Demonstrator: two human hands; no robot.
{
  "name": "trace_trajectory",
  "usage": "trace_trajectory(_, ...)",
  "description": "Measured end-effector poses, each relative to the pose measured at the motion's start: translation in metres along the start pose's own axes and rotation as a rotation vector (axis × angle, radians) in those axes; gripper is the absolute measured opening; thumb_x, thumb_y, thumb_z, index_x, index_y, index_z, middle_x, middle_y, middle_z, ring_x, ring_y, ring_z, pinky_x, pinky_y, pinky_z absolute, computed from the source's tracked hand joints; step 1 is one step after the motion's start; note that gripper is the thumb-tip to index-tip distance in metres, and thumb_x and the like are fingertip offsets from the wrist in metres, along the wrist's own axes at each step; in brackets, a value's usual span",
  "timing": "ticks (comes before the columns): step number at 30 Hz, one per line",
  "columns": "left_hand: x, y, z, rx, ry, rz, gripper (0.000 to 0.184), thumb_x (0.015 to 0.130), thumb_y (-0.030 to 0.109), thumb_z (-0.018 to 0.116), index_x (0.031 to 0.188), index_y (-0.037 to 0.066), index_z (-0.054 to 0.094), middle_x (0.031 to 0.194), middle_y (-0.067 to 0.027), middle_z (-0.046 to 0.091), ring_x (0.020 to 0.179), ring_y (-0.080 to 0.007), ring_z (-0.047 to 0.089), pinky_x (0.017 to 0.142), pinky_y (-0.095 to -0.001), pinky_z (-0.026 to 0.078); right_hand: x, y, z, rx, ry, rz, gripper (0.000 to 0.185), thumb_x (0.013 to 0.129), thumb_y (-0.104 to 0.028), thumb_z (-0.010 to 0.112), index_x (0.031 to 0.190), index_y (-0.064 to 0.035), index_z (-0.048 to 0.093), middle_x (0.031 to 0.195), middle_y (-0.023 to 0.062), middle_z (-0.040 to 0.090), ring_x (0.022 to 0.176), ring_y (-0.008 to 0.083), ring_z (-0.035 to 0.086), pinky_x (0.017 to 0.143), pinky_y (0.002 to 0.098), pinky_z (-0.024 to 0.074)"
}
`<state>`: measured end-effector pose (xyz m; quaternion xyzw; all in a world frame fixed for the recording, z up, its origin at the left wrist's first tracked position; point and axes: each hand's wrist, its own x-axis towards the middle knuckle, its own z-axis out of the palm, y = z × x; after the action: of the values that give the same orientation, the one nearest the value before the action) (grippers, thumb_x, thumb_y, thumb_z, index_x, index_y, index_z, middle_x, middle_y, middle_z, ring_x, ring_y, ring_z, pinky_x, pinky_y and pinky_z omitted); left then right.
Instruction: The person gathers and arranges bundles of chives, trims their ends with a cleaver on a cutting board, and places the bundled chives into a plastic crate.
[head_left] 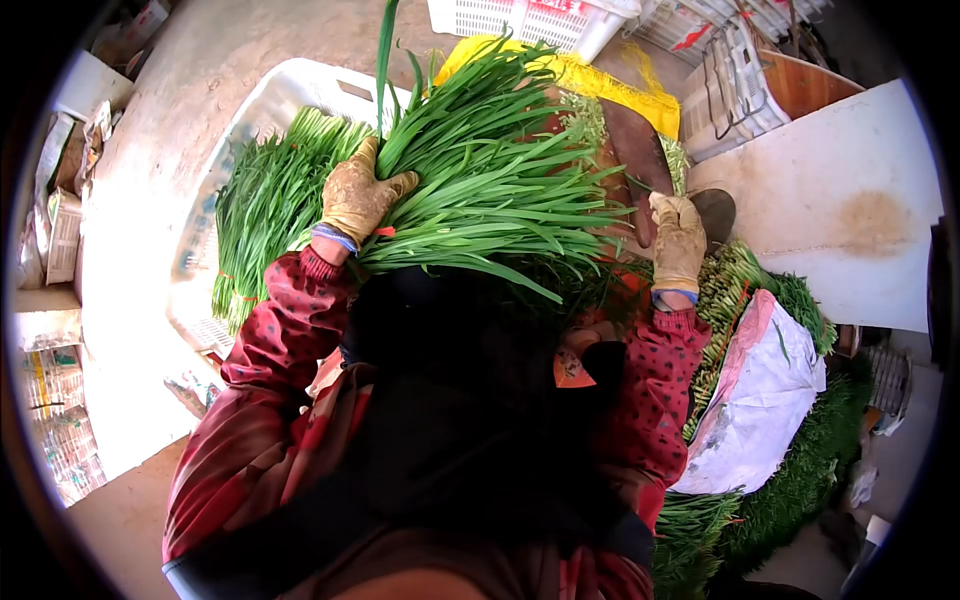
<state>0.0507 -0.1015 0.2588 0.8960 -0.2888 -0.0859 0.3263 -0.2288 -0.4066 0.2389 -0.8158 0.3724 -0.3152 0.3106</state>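
My left hand (362,196), in a soiled tan glove, is closed around a large bunch of long green garlic chives (490,190). The leaves fan out to the right, and a red band shows by my wrist. My right hand (679,238), gloved too, is closed beside a flat brown surface (635,150) at the right end of the leaves. A thin dark strip shows at its fingertips, but what it grips I cannot make out. Left of my left hand, tied chive bundles (290,170) lie in a white plastic crate (205,245).
Pale cut bits (585,118) lie near a yellow woven sack (625,92). More chive bundles (738,268) are piled right of my right arm, partly under a white sack (765,390). Another white crate (520,22) stands at the back. A white board (830,200) is at right.
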Motion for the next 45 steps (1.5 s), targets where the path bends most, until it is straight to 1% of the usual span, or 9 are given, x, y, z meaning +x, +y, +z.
trace_trajectory(5,0.002,-0.003,0.002,-0.105,0.001,0.034,0.069,0.074,0.039,0.076,0.124,-0.003,0.057,0.096,-0.0212,0.071,0.090,-0.0351,0.068,0.081,-0.0408,0.052,-0.018,-0.099,-0.027,-0.485,-0.041,-0.634,0.042,0.089,-0.020,0.063,0.130,-0.0170,0.058,0.128,0.0039,0.058,0.114,0.0241,0.056,0.096,0.0385,0.0455)
trace_trajectory(12,0.010,-0.023,0.009,-0.388,-0.081,0.025,0.067,0.074,0.025,0.079,0.128,-0.006,0.054,0.102,-0.0180,0.071,0.090,-0.0241,0.069,0.081,-0.0338,0.052,-0.006,-0.080,0.055,-0.937,-0.357,-0.581,0.022,0.091,-0.024,0.060,0.109,-0.0118,0.066,0.106,0.0102,0.066,0.087,0.0241,0.063,0.077,0.0390,0.0492)
trace_trajectory(15,0.016,-0.032,0.010,-0.586,-0.176,0.003,0.061,0.075,0.016,0.079,0.128,-0.005,0.055,0.102,-0.0136,0.071,0.089,-0.0187,0.068,0.080,-0.0311,0.053,0.007,-0.039,0.030,0.427,-0.013,0.202,0.020,0.098,-0.018,0.050,0.097,-0.0047,0.066,0.083,0.0076,0.064,0.072,0.0192,0.059,0.067,0.0319,0.0463)
trace_trajectory(27,0.021,-0.022,-0.010,-0.820,-0.466,-0.067,0.053,0.076,0.003,0.077,0.125,0.000,0.058,0.105,-0.0096,0.070,0.090,-0.0175,0.067,0.081,-0.0312,0.055,-0.021,-0.086,0.044,-0.633,-0.242,-0.650,0.019,0.090,-0.026,0.062,0.105,-0.0176,0.068,0.095,0.0044,0.066,0.080,0.0243,0.061,0.077,0.0385,0.0475)
trace_trajectory(30,0.022,-0.023,-0.012,-0.774,-0.450,-0.069,0.052,0.076,0.003,0.078,0.124,0.000,0.058,0.105,-0.0098,0.070,0.090,-0.0178,0.067,0.080,-0.0314,0.055,-0.011,-0.069,0.027,0.766,-0.046,0.044,0.023,0.100,-0.021,0.053,0.095,-0.0041,0.067,0.077,0.0024,0.064,0.064,0.0094,0.051,0.063,0.0223,0.0412)
trace_trajectory(33,0.023,-0.028,-0.009,-0.763,-0.430,-0.024,0.053,0.075,0.004,0.079,0.123,-0.001,0.058,0.106,-0.0103,0.070,0.089,-0.0185,0.067,0.081,-0.0315,0.055,-0.017,-0.069,-0.021,0.678,-0.003,0.088,0.019,0.098,-0.016,0.054,0.099,-0.0017,0.067,0.086,0.0049,0.067,0.069,0.0075,0.053,0.062,0.0233,0.0427)
trace_trajectory(38,0.022,-0.027,-0.010,-0.732,-0.427,-0.053,0.054,0.075,0.004,0.080,0.124,-0.001,0.058,0.105,-0.0098,0.070,0.089,-0.0178,0.067,0.080,-0.0316,0.055,-0.048,-0.120,-0.037,-0.131,-0.085,-0.609,0.031,0.086,-0.031,0.067,0.111,-0.0134,0.065,0.083,0.0037,0.061,0.075,0.0235,0.058,0.071,0.0383,0.0443)
trace_trajectory(42,0.020,-0.029,-0.009,-0.743,-0.401,-0.029,0.055,0.075,0.005,0.080,0.125,0.001,0.058,0.105,-0.0093,0.070,0.089,-0.0172,0.067,0.080,-0.0315,0.055,-0.053,-0.107,0.002,-0.424,-0.083,-0.671,0.017,0.087,-0.027,0.067,0.083,-0.0109,0.061,0.070,0.0065,0.059,0.065,0.0307,0.058,0.063,0.0436,0.0431)
trace_trajectory(45,0.016,-0.021,-0.014,-0.686,-0.409,-0.044,0.053,0.075,0.003,0.079,0.123,0.000,0.059,0.105,-0.0086,0.071,0.090,-0.0174,0.067,0.081,-0.0320,0.055,-0.049,-0.094,-0.009,0.762,-0.077,-0.016,0.024,0.096,-0.020,0.057,0.079,-0.0042,0.060,0.074,0.0062,0.065,0.065,0.0213,0.060,0.068,0.0341,0.0468)
